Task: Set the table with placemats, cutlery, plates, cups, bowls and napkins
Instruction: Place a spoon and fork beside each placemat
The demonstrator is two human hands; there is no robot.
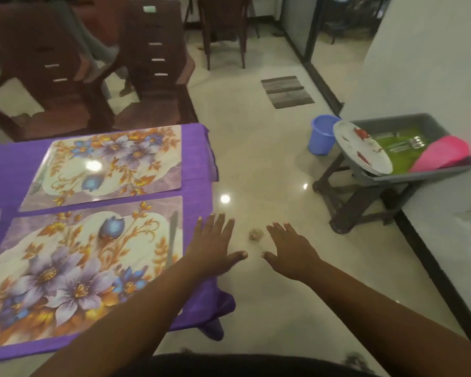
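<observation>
Both hands are stretched forward with the fingers straight and spread, and they hold nothing. The left hand (215, 243) is over the right edge of the tabletop (199, 164), which is covered with a purple cloth; the right hand (291, 248) is over the pale floor (256, 148), just beside the left one, thumbs almost meeting.

Two flowered placemats lie flat on the cloth, one behind the other: the far placemat (106, 164) and the near placemat (74, 268). The near one is cut off at the left border and partly covered by the left forearm. On its right side lies a long grey piece of cutlery (172, 235), too blurred to say if it is a knife or something else.

To the right, well apart from the tabletop, a grey tub (408, 123) stands tilted on a dark stool (365, 197). Inside it leans a stack of plates (362, 148), some forks (408, 144) lie on something green, and a pink thing (443, 156) that I cannot identify. A blue bucket (322, 134) stands on the floor behind.
</observation>
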